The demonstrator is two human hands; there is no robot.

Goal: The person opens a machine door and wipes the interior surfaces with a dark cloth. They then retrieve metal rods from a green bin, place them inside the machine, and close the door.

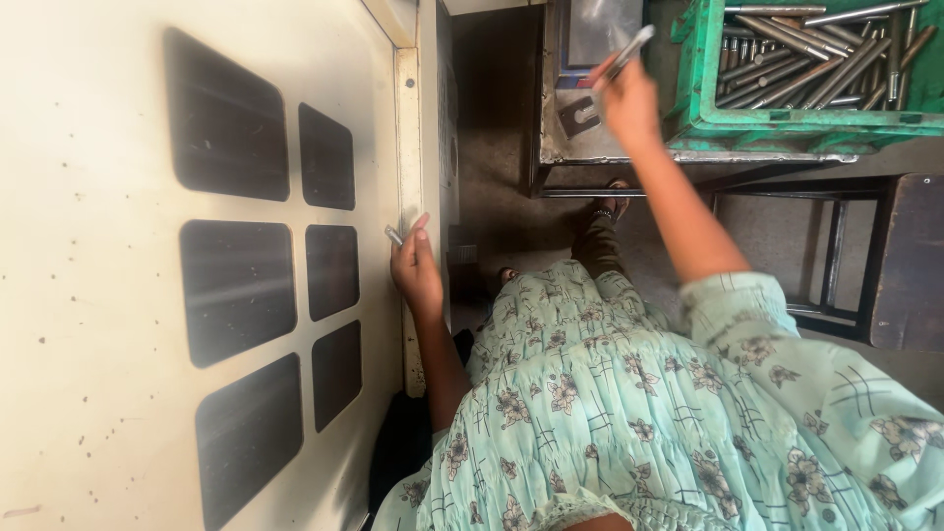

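Two hands busy: our right hand (629,103) pinches one steel rod (621,61) w/ a closed grip near the green crate (703,123). Left hand (417,270) pinches a short rod (394,235) by the cream panel (98,295). Loose pinch could drop either to the floor.

I saw a cream panel (108,295) with six dark squares on my left, a dark stool (885,261) at right, and brown floor (501,177) between them.
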